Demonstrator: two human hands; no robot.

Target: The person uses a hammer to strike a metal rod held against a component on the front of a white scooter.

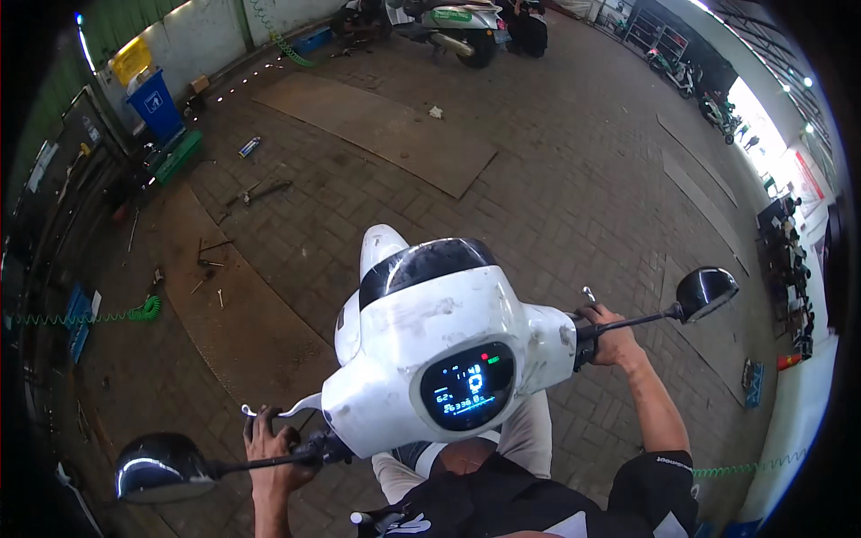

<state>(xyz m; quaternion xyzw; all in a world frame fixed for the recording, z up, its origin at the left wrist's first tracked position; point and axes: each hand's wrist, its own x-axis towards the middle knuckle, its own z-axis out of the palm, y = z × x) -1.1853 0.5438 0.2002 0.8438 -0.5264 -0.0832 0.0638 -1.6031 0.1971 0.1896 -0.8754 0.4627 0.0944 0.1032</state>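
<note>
1. At lower left, left hand (265, 441) wrapped over the left handlebar end (330, 446), fingers stretched forward, tips close to the white left brake lever (300, 405); impossible to tell whether pressing on it.
2. At right, right hand (612, 339) curled around the right handlebar end (583, 347), back of the hand upward; just past the knuckles, silvery tip of the right brake lever (588, 293).
3. Left forearm (271, 516) nearly upright from the lower edge; right forearm (655, 403) slanting up and inward from a black sleeve (659, 493). Arms spread wide.
4. Between both hands, lower middle of the view: white scooter (448, 309), nose pointing away from the person, toward the top and slightly left, long axis running that same way.
5. Handlebar line slanting from lower left to upper right; lit display (468, 387) facing back at the person.
6. Farther out, on black stems: left mirror (163, 471) and right mirror (707, 294).
7. Beyond, on brown paving (574, 179): flat brown sheet (386, 125), scattered tools (210, 263), blue bin (159, 108), second scooter (448, 31) at the top.
</note>
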